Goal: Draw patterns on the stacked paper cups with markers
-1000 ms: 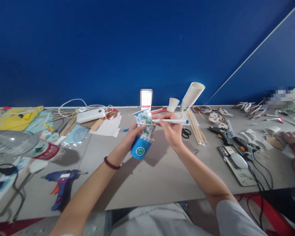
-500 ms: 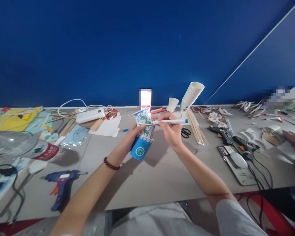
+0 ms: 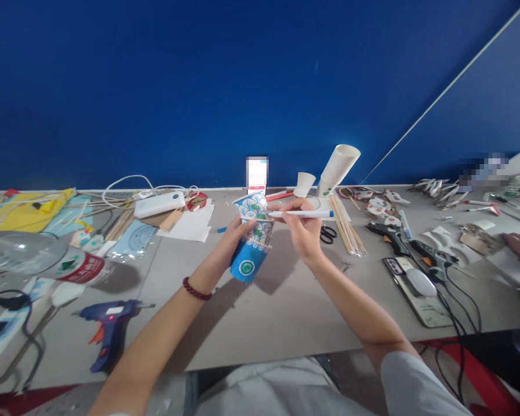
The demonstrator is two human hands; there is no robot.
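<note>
Three nested paper cups (image 3: 260, 233) are clamped in the fingers of the left hand (image 3: 229, 241), blue colouring seemingly done below those fingers and white gaps left above, where fingers of the right hand (image 3: 304, 230) pinch a marker (image 3: 307, 214).

The left hand (image 3: 237, 236) curls in a grip near the right hand (image 3: 302, 231) (bent in a pinch).

I see stacked paper cups (image 3: 260, 233), blue, white and green, tilted in the left hand (image 3: 233, 240); a white, blue-ended marker (image 3: 305, 214), almost level in the right hand (image 3: 303, 230), points at them.
</note>
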